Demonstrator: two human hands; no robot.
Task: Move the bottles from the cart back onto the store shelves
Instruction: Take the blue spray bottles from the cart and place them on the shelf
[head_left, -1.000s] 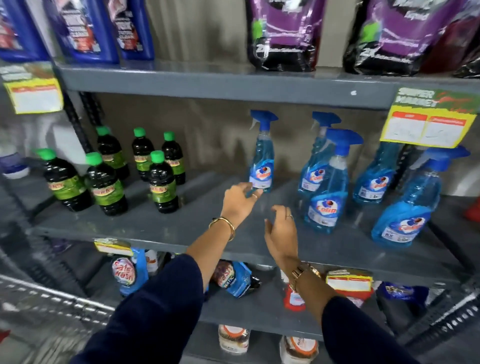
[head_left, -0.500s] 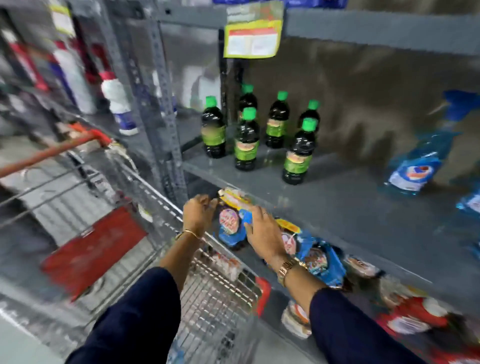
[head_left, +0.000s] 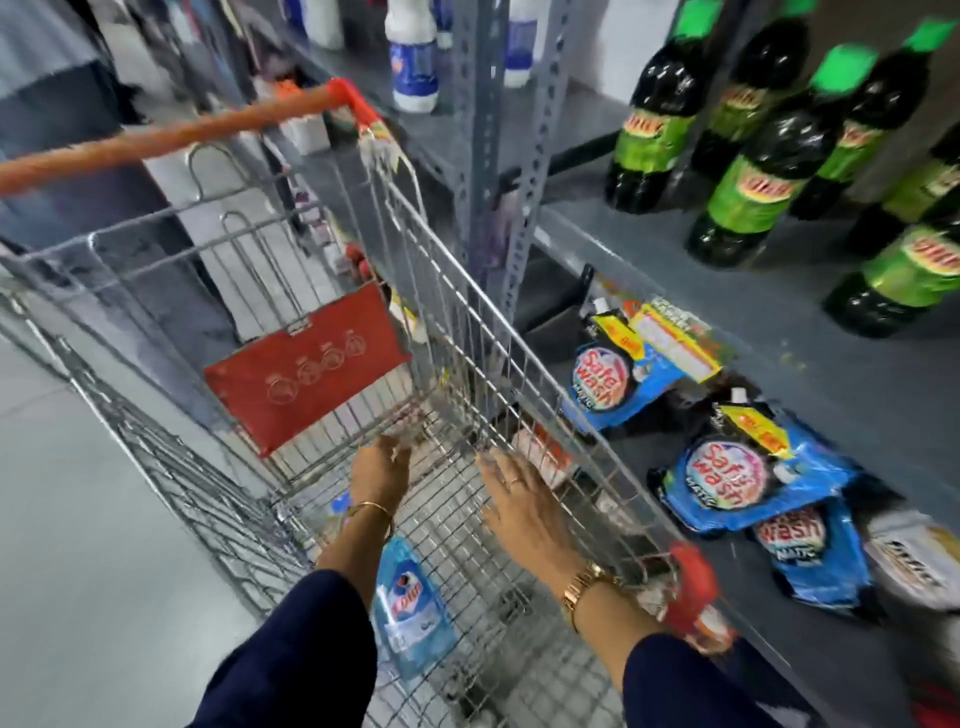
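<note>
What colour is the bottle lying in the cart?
Clear light blue, with a white, red and blue label; the bottle shows in the head view.

Both arms wear dark navy long sleeves that end short of the wrists, leaving the forearms bare. The left hand has a thin gold bangle just behind it. The right hand carries a slim ring on one finger and a gold link watch at the wrist.

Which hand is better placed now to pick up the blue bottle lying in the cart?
Probably the left hand. Its wrist is directly above the blue bottle inside the cart, while the empty right hand hovers further toward the shelf side.
</note>
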